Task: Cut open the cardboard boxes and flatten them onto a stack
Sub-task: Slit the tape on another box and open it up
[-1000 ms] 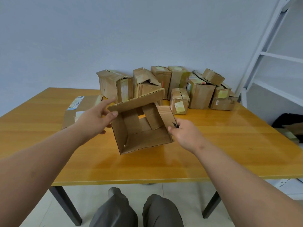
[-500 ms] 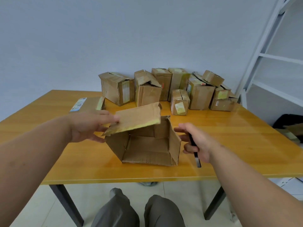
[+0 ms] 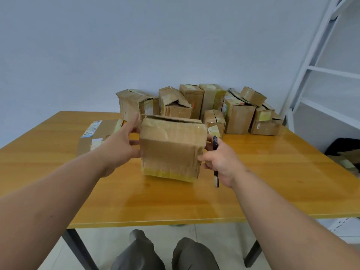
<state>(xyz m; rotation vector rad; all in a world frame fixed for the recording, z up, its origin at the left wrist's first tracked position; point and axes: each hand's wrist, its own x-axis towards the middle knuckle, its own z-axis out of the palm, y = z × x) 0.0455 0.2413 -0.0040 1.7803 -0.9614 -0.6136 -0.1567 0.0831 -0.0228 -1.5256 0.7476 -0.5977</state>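
— cardboard's in both hands? start at the fingers.

— left hand [image 3: 118, 147] first: fingers spread, thumb up near the box's top left corner, the others wrapping along its left side. wrist and bare forearm run back toward seven o'clock.

— and the right?

— right hand [image 3: 220, 160] has its thumb pressing the box's right edge, while the curled fingers clamp a black utility knife [image 3: 215, 158] that stands nearly upright just beside that edge. whether the other fingertips touch the box, i can't tell. that forearm runs off toward five o'clock.

— the box itself?

— held box [image 3: 171, 147] sits at the centre of the wooden table [image 3: 272, 172], tilted, a broad face turned to the camera. shiny clear tape covers its upper half, yellow tape bands the bottom edge, and the top seam gapes slightly.

— anything around it?

— flattened cardboard [image 3: 99, 133] with a printed label lies at ten o'clock, partly behind the left hand. unopened boxes [image 3: 239, 117] crowd from twelve to two o'clock against the wall. white shelving [image 3: 319, 75] stands at three o'clock.
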